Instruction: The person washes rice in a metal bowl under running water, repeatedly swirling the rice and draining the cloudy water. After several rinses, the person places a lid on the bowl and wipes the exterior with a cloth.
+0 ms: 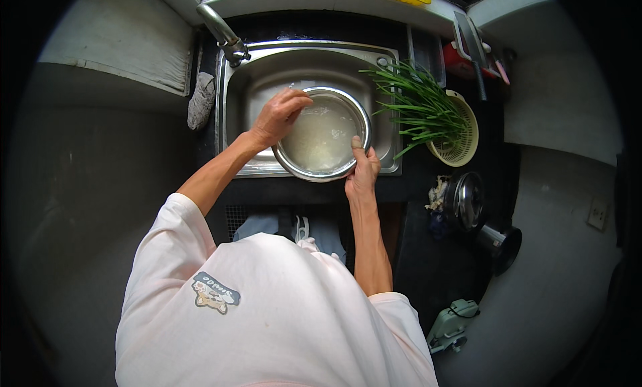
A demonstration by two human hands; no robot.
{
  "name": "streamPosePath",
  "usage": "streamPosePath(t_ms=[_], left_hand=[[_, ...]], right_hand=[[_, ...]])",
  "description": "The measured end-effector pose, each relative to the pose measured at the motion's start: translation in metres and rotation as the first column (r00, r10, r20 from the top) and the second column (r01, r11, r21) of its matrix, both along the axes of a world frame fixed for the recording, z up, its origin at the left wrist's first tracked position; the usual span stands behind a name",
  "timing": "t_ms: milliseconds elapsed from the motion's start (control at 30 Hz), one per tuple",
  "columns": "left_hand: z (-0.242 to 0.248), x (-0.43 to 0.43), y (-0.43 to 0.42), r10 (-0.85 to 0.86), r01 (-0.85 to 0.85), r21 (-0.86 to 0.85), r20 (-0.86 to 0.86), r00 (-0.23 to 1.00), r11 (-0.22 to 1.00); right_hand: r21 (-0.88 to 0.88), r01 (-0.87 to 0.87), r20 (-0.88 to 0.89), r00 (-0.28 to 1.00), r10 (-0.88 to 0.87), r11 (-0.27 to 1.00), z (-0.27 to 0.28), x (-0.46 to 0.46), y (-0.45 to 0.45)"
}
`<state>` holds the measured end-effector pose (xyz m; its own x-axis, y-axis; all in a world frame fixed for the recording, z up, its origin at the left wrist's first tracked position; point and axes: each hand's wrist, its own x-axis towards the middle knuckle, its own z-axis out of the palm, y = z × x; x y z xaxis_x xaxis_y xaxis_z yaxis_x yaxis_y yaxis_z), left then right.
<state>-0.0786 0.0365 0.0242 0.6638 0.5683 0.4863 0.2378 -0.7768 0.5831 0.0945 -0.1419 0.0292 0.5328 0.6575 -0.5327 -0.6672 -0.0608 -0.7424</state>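
Observation:
A round metal bowl (324, 174) with cloudy water and pale matter at its bottom is over the front part of a stainless steel sink (251, 76). My right hand (363, 168) grips the bowl's lower right rim, the thumb on top. At the upper left rim is my left hand (282, 113), its fingers bent over the bowl's edge; whether they grip the rim cannot be told. Long green leaves (421, 106), like chives, lie in a cream plastic colander (471, 141) and reach over the sink's right edge.
A metal faucet (220, 28) rises at the sink's back left corner, with a grey cloth (201, 101) beside the sink. Knives (470, 46) stand in a holder at the back right. A lidded pot (469, 201) and a dark cylindrical container (499, 244) are on the right counter.

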Motion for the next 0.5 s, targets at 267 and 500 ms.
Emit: streamPosePath(t_ms=[267, 500], left_hand=[[-0.034, -0.005, 0.021, 0.437, 0.032, -0.971, 0.135, 0.889, 0.236], [-0.03, 0.005, 0.01, 0.38, 0.246, -0.968, 0.242, 0.893, 0.039]], right_hand=[[-0.009, 0.019, 0.088, 0.996, -0.018, 1.0, 0.009, 0.004, 0.001], [-0.034, -0.084, 0.139, 0.986, 0.088, 0.996, 0.024, 0.01, 0.003]])
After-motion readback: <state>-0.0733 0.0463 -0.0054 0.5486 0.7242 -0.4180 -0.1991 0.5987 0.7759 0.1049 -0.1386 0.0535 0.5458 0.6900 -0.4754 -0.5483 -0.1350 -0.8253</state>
